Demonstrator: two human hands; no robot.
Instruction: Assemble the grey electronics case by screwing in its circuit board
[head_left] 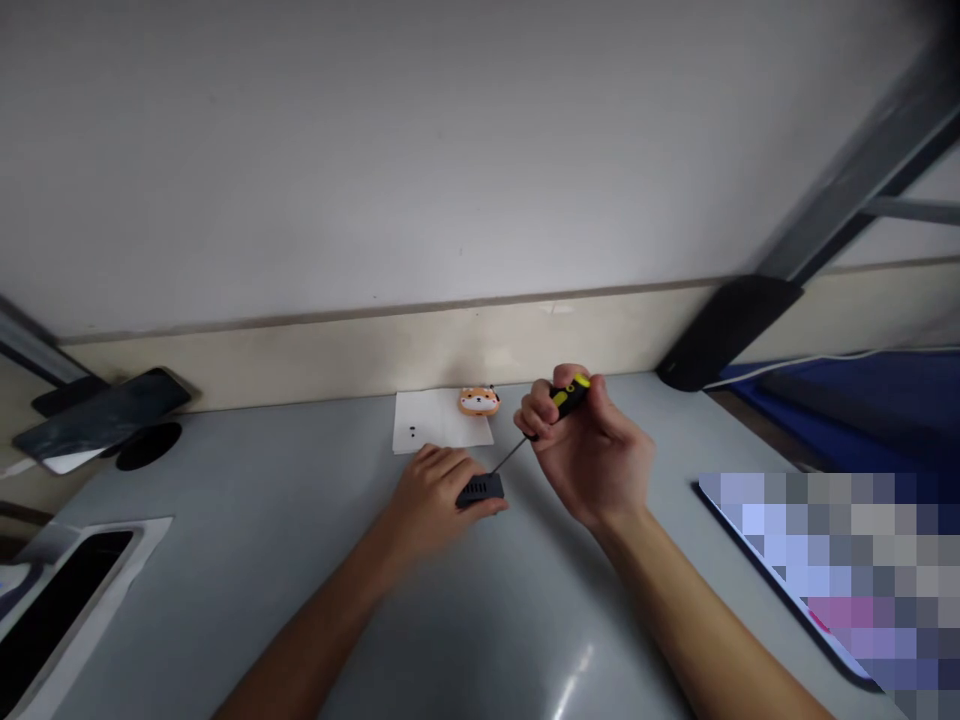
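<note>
Two hands: slotted dark box (481, 489), slim-shafted screwdriver (551, 415).

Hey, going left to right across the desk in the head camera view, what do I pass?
Phone, round black hole, left hand holding small dark box, right hand gripping screwdriver, blurred screen.

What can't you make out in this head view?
Head view:
Screwdriver tip: too small, lost against the box.
Box's left part: under the left hand.
Two specks on the paper: too small to identify.
Screen at right: pixelated, cut off by the edge.
</note>
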